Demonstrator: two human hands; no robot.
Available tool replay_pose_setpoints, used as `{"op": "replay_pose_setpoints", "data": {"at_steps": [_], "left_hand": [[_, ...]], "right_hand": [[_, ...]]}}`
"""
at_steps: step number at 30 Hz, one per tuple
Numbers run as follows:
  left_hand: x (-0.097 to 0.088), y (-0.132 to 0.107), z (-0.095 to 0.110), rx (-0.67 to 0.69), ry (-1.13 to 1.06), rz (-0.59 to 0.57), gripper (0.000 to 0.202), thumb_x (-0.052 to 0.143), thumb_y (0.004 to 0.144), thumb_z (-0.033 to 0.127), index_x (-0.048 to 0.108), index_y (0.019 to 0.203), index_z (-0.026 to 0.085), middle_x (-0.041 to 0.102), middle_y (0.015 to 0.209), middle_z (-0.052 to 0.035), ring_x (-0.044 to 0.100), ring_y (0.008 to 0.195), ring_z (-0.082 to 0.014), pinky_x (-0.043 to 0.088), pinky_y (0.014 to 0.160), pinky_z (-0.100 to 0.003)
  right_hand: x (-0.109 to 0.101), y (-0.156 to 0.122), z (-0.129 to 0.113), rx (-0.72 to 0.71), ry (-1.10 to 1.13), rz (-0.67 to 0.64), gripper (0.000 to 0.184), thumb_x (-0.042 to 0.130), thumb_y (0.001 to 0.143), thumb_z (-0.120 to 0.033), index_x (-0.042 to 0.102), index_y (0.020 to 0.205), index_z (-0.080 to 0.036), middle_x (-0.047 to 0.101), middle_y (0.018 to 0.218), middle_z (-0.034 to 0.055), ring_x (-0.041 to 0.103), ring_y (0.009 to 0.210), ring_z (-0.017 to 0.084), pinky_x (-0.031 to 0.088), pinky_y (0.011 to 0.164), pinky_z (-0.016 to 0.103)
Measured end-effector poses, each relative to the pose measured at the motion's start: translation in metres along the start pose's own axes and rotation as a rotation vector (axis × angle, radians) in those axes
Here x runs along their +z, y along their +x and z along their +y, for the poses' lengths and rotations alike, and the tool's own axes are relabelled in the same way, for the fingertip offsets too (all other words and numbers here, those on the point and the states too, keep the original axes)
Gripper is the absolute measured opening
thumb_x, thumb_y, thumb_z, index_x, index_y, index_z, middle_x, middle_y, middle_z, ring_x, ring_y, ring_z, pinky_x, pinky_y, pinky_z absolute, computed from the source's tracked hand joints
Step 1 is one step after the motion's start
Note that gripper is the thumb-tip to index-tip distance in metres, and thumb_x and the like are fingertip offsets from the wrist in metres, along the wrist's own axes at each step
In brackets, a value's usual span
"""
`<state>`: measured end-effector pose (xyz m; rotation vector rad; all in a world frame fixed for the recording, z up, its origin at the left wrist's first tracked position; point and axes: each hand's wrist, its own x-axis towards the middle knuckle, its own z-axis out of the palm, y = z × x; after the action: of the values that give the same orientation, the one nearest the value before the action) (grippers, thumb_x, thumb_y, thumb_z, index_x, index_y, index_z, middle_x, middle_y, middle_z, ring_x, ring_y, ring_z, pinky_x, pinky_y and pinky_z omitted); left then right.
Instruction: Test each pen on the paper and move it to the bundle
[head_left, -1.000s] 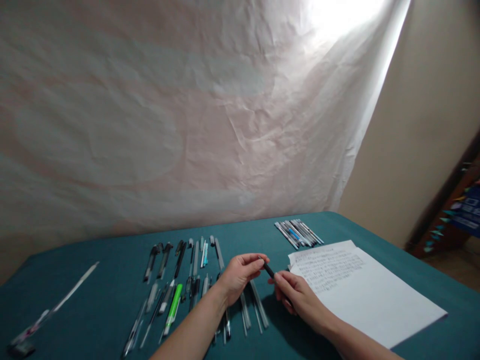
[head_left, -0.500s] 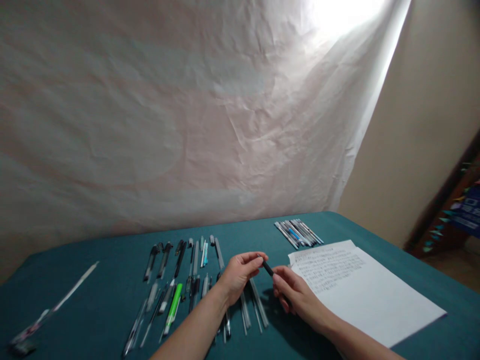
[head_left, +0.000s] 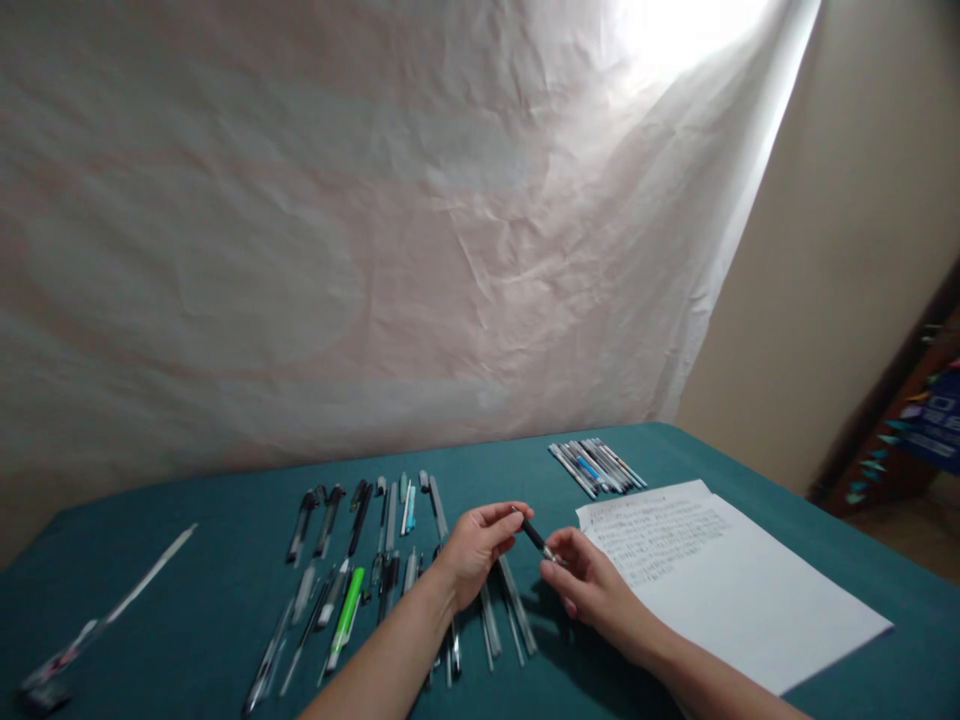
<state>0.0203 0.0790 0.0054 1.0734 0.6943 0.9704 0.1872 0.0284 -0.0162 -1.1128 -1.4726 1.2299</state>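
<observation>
A short black pen [head_left: 534, 533] is held in the air between my two hands, slanting down to the right. My left hand [head_left: 484, 545] pinches its upper end between thumb and fingers. At the lower end, where a silvery tip shows, my right hand [head_left: 589, 580] has its thumb and fingertips closed on it. Beneath my left hand lie several clear pen tubes and refills [head_left: 517, 610] on the green cloth. The sheet of paper with handwriting [head_left: 720, 575] lies just right of my right hand, partly behind it.
Rows of pens and pen parts [head_left: 360, 520] spread over the left middle of the green-covered table [head_left: 187, 630], among them a bright green pen [head_left: 346, 620]. A bundle of refills [head_left: 598, 468] lies at the back right. A long clear plastic wrapper [head_left: 105, 620] lies far left.
My right hand has shifted slightly down along the pen, so more of its black body and the silvery lower end show. My left hand has hardly moved.
</observation>
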Motion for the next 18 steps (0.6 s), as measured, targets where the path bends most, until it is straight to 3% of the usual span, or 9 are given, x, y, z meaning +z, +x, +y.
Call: {"op": "replay_pose_setpoints", "data": {"at_steps": [3,10,15,18], "left_hand": [[0.0001,0.0007,-0.0013,-0.010,-0.010,0.020,0.027,0.070,0.066,0.033,0.068,0.088,0.019,0.064,0.095,-0.0049,0.052,0.083,-0.0153,0.032,0.070,-0.023],[0.0000,0.0006,0.0007,-0.018,-0.030,0.003,0.026,0.070,0.067,0.033,0.068,0.088,0.019,0.064,0.094,-0.0043,0.051,0.082,-0.0147,0.032,0.071,-0.024],[0.0006,0.0002,0.0010,-0.013,-0.005,0.022,0.026,0.070,0.066,0.033,0.068,0.088,0.019,0.064,0.094,-0.0044,0.051,0.085,-0.0153,0.032,0.072,-0.023],[0.0016,-0.0004,0.0013,-0.005,0.003,0.010,0.027,0.069,0.066,0.035,0.068,0.088,0.019,0.064,0.094,-0.0044,0.051,0.084,-0.0156,0.032,0.071,-0.023]], "right_hand": [[0.0001,-0.0003,0.0022,-0.027,-0.059,0.052,0.032,0.059,0.073,-0.048,0.044,0.077,-0.020,0.040,0.051,-0.0091,0.037,0.041,0.005,0.028,0.038,0.016],[0.0007,-0.0016,-0.0022,0.035,-0.057,-0.072,0.042,0.036,0.082,-0.057,0.050,0.082,-0.017,0.051,0.061,-0.0036,0.041,0.040,0.006,0.027,0.034,0.016],[0.0003,-0.0009,0.0009,-0.043,-0.030,0.031,0.034,0.050,0.078,-0.052,0.047,0.083,-0.019,0.045,0.058,-0.0072,0.038,0.041,0.004,0.028,0.037,0.016],[0.0002,-0.0013,0.0018,-0.022,-0.059,0.032,0.037,0.044,0.081,-0.054,0.047,0.072,-0.018,0.042,0.050,-0.0076,0.036,0.038,0.005,0.025,0.036,0.016]]}}
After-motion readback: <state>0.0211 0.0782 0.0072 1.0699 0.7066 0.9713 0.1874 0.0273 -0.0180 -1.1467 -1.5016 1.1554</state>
